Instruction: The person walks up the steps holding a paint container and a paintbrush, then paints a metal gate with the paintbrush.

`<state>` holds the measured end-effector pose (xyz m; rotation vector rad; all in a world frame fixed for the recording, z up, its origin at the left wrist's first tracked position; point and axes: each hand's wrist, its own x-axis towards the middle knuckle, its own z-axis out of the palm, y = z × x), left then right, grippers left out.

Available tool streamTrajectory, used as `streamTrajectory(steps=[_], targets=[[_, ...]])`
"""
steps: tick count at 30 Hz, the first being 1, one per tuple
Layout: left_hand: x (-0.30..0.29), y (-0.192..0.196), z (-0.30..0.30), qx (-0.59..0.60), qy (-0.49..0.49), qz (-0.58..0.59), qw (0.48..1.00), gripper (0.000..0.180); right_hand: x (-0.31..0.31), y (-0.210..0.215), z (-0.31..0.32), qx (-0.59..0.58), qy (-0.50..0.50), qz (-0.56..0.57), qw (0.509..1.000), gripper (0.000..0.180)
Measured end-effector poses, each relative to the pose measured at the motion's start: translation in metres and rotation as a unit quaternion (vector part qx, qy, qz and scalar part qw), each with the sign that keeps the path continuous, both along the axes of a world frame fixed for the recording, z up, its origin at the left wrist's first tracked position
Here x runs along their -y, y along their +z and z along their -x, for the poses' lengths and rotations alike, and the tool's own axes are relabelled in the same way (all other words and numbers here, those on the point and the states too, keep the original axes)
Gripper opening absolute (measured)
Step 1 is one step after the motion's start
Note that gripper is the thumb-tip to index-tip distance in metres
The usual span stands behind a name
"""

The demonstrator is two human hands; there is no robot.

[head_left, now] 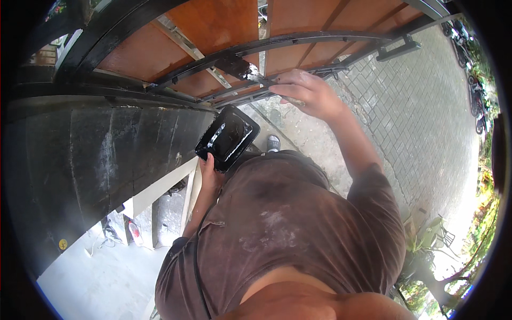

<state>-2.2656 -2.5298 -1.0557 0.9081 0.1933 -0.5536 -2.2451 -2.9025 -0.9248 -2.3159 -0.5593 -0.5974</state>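
My right hand (308, 95) is closed round the handle of a paintbrush (250, 72). Black paint coats the bristles, which reach left to the dark metal bar (298, 38) of a gate; whether they touch it I cannot tell. Reddish-brown panels (213, 26) fill the gate's frame. Lower and to the left, my left hand (210, 169) grips the near edge of a black rectangular paint tray (228, 137), thumb over its rim. Glossy black paint lies inside the tray, with pale reflections on it. The rest of my left fingers are hidden beneath the tray.
A dark wall panel (101, 154) stands close on my left. Below it are a white surface (106, 272) and a bottle with a red label (135, 233). Grey paving (394, 106) stretches to the right, with parked bicycles (474, 101) and plants at its far edge.
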Motion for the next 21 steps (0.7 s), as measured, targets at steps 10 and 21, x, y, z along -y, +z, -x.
streamTrajectory(steps=[10, 21], targets=[[-0.022, -0.001, 0.024, 0.022, 0.065, -0.01, 0.998, 0.059, 0.002, 0.002, -0.041, 0.006, 0.062, 0.098, 0.993, 0.046], [-0.023, -0.01, 0.018, 0.007, 0.062, -0.045, 0.997, 0.063, 0.011, -0.006, -0.037, -0.021, 0.019, 0.083, 0.996, 0.049]])
